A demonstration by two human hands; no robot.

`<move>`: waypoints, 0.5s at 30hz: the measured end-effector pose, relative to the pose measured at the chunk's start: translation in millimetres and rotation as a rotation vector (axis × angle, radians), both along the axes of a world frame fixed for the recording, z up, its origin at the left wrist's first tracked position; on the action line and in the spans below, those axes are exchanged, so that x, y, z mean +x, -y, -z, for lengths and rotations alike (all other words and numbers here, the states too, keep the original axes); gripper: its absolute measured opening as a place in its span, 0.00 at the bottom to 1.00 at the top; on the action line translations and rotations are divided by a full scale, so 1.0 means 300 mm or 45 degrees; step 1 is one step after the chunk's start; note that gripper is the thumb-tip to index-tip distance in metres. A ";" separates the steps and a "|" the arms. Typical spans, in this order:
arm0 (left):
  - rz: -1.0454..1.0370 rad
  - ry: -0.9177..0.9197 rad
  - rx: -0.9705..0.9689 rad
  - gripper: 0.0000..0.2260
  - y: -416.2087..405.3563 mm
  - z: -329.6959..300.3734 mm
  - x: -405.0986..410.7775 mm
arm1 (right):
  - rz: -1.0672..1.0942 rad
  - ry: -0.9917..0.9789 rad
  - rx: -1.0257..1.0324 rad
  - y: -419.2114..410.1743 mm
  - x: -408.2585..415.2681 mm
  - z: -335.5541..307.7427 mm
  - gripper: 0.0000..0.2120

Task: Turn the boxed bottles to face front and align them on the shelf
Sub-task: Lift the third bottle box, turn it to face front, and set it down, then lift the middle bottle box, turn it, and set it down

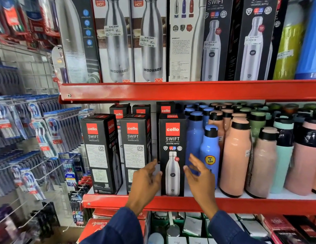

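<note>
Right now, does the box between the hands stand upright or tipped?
Upright. The box stands on its base on the shelf, bottle picture facing front; both hands are open beside it.

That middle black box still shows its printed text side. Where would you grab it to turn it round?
Hold the middle box by its two long upright sides, about halfway up, coming straight in from the front. It stands tall and narrow at the shelf edge, with gaps on either side for fingers. The left hand is already right in front of it; both hands look open and empty.

red metal shelving (pixel 189 89), pegboard wall (pixel 35 67)
</note>
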State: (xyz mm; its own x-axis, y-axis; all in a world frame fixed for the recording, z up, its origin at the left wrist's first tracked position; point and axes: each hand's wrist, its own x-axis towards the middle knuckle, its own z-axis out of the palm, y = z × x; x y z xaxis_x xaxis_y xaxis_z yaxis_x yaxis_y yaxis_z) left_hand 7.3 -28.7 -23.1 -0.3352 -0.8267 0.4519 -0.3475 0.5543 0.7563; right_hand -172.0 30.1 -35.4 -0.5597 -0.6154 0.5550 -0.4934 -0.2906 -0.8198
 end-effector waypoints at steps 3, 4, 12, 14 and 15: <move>-0.206 -0.131 -0.131 0.09 -0.049 -0.039 0.078 | 0.186 0.014 -0.202 -0.038 0.047 -0.019 0.17; -0.275 -0.181 -0.143 0.07 -0.056 -0.047 0.102 | 0.204 0.003 -0.250 -0.047 0.071 -0.028 0.17; -0.407 -0.171 -0.085 0.22 -0.021 -0.045 0.239 | -0.187 -0.194 -0.062 0.016 0.357 -0.038 0.20; -0.348 -0.102 -0.107 0.27 0.010 -0.037 0.250 | -0.194 -0.236 0.017 0.048 0.402 -0.043 0.24; -0.316 -0.084 -0.134 0.27 0.031 -0.036 0.253 | -0.167 -0.256 0.046 0.065 0.417 -0.045 0.25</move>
State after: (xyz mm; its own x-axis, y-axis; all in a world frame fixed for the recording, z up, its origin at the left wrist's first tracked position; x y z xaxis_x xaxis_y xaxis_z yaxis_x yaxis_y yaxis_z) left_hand 83.3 -37.9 -12.3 -0.0952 -0.8272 0.5538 -0.4344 0.5351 0.7246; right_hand -47.0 10.6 -21.8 -0.3543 -0.6968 0.6237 -0.6078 -0.3352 -0.7199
